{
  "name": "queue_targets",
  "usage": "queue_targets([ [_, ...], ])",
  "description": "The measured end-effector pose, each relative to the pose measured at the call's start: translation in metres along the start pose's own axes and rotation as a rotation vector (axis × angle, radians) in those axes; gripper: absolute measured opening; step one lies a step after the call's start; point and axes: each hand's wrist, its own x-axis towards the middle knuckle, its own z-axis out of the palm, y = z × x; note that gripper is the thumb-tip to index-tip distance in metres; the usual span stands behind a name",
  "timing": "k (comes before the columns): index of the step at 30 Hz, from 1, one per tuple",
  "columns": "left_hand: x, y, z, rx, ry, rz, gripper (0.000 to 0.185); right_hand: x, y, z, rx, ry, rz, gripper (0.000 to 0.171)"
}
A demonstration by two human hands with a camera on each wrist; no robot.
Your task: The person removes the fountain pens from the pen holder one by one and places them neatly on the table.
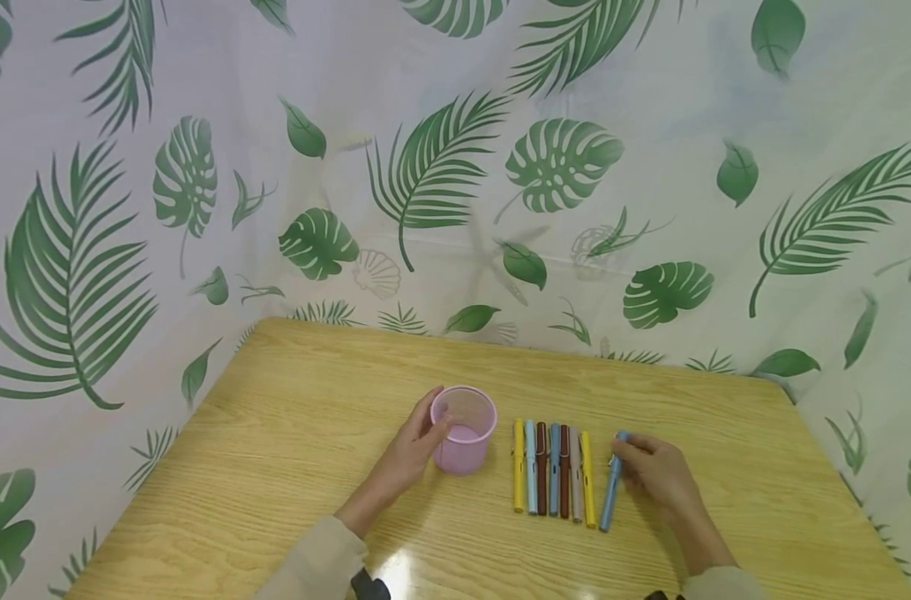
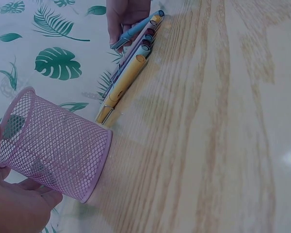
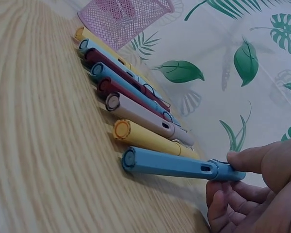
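My left hand (image 1: pixel 410 454) grips pink mesh cup (image 1: pixel 464 429), upright on table (image 1: pixel 275 433), fingers curled round its left wall. My right hand (image 1: pixel 653 475) pinches far end of blue pen (image 1: pixel 611 487), thumb on top, fingers under; pen lies on table, just right of pen row (image 1: pixel 553 477). Row: seven pens side by side, between cup and blue pen. Leaf-print cloth (image 1: pixel 200 183) behind table.

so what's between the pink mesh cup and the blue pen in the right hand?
Head view: seven pens in a row lie between the pink mesh cup and the blue pen that the right hand pinches.
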Motion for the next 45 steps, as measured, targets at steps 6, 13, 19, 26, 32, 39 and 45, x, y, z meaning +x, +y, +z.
queue_targets([
  [6, -0.001, 0.001, 0.001, 0.001, 0.008, 0.003, 0.06, 0.005, -0.004, 0.006, -0.003, 0.018, 0.014, 0.061],
  [13, -0.001, 0.002, 0.001, 0.02, 0.013, -0.001, 0.06, 0.011, -0.006, 0.011, 0.011, 0.041, 0.018, 0.057],
  [19, -0.001, 0.002, 0.001, 0.023, 0.014, 0.0, 0.061, 0.013, -0.007, 0.014, -0.038, 0.072, 0.003, 0.051],
  [26, 0.0, 0.002, 0.001, 0.023, 0.011, -0.004, 0.061, 0.012, -0.009, 0.018, -0.068, 0.095, 0.0, 0.047],
  [32, -0.001, 0.002, 0.0, 0.029, 0.005, -0.009, 0.063, 0.013, -0.009, 0.021, -0.072, 0.103, 0.002, 0.046],
  [39, -0.001, 0.0, -0.001, 0.021, 0.006, -0.007, 0.064, 0.014, -0.007, 0.024, -0.091, 0.135, -0.002, 0.039],
  [45, 0.0, 0.001, 0.0, 0.018, 0.008, 0.0, 0.063, 0.011, -0.006, 0.023, -0.11, 0.162, -0.013, 0.04],
])
